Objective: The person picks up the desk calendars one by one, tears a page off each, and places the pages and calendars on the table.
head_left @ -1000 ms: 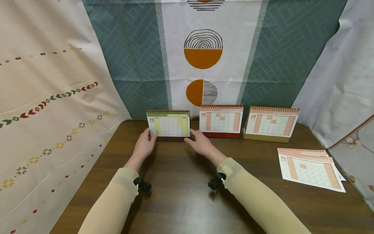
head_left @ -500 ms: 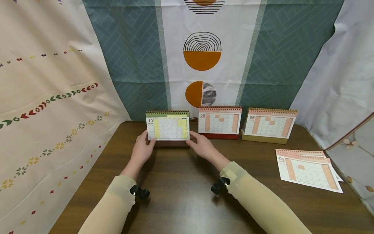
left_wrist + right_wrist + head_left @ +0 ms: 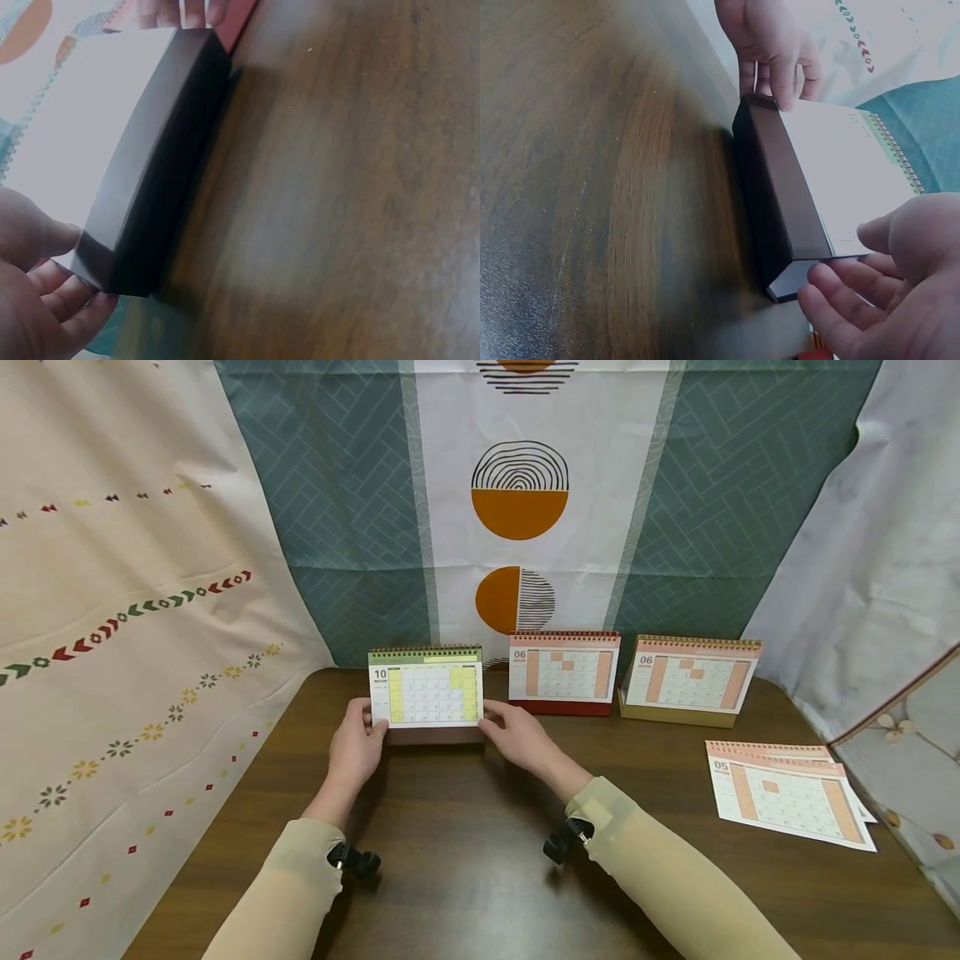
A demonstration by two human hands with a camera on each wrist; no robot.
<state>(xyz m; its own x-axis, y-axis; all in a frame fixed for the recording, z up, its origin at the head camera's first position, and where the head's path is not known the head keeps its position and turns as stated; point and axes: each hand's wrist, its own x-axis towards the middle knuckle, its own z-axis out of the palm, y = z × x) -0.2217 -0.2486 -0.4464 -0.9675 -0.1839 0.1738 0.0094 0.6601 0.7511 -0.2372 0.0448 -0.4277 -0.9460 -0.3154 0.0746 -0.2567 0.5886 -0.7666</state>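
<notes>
A desk calendar (image 3: pixel 431 693) with a green header, yellow columns and the number 10 is held by both hands in the head view. My left hand (image 3: pixel 355 750) grips its left end, thumb on the front page and fingers at the side. At the opposite end my right hand (image 3: pixel 519 737) holds it the same way, the thumb on the page's lower corner and the fingers curled beneath in the right wrist view. The calendar's dark brown base (image 3: pixel 789 191) shows below the page, close over the table. In the left wrist view the page (image 3: pixel 90 112) looks washed out.
To the right stand a calendar with a red base (image 3: pixel 566 672) and one with a gold base (image 3: pixel 690 681), both on 06. Loose calendar sheets (image 3: pixel 787 797), the top one marked 05, lie on the wooden table (image 3: pixel 465 860) at right. A patterned cloth (image 3: pixel 345 527) hangs behind.
Both hands have brought the green calendar toward me and slightly left, away from the cloth. More of its brown base shows now. The other calendars and sheets stay in place.
</notes>
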